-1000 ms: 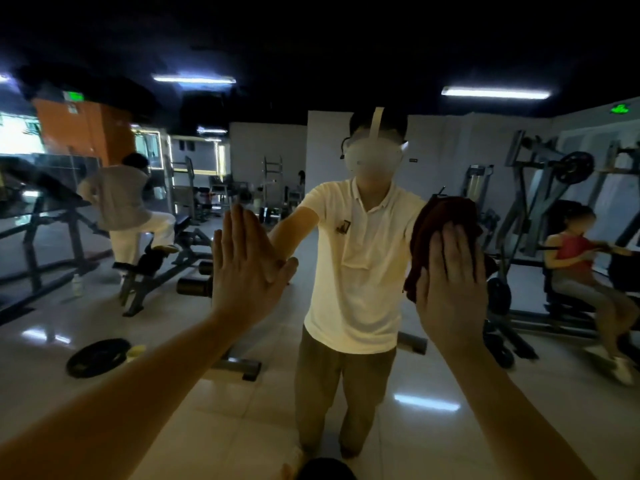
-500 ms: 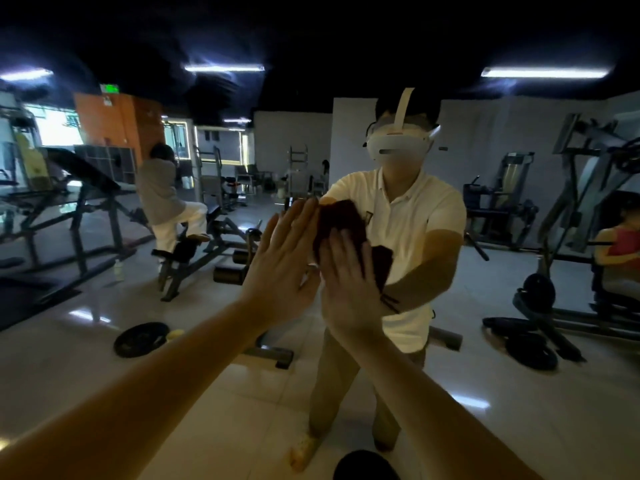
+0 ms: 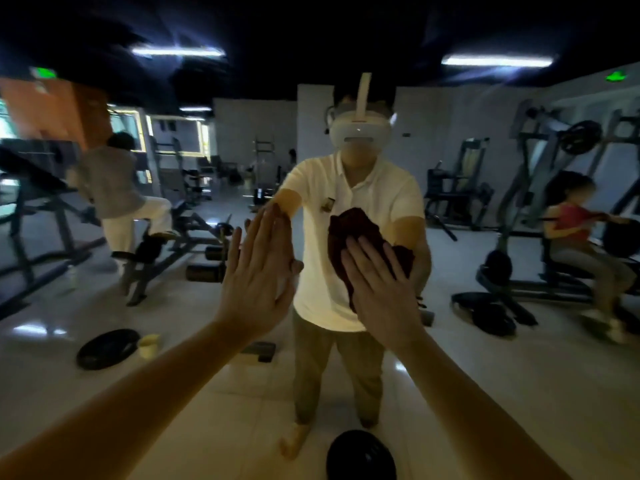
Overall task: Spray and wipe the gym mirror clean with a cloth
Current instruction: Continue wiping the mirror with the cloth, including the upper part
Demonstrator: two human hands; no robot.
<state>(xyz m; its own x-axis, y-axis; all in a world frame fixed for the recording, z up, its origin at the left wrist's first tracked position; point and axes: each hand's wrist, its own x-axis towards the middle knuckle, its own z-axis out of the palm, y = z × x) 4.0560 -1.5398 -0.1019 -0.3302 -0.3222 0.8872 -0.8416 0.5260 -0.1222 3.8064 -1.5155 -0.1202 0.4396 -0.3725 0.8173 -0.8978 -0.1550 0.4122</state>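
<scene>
Dark red cloth (image 3: 360, 233): a bunched, soft wad pinned against the mirror (image 3: 467, 368) under the right hand (image 3: 381, 292). Its folds stick out above and beside the hand, over the chest of the person's own reflection.
Right hand: the palm is set on the cloth. The fingers (image 3: 367, 261) are straight and a little spread, pressing rather than curling round it. The thumb is hidden.
Left hand (image 3: 258, 275): it lies flat on bare glass, just left of the cloth and not touching it. Its fingers (image 3: 256, 237) are straight and close together and hold nothing.
Mirror: it fills the view ahead. It reflects gym machines (image 3: 540, 188), a weight plate (image 3: 107, 348) on the floor and other people.
Step in hand: this looks like the wiping part of the task. No spray bottle is in either hand.
How the cloth will handle: it looks light, limp and easy to slide over smooth glass. It is best held by palm pressure on the middle of the wad. Only that pressure holds it up, so easing off would probably let it drop.
Loose edges: they may fold under or trail and leave streaks, so gathering them under the fingers should help.
How the glass will handle: it is stiff, slick and breakable. Even, moderate pressure suits it better than leaning on it.
Risk: the bare left palm will likely leave a print that needs a further pass.
</scene>
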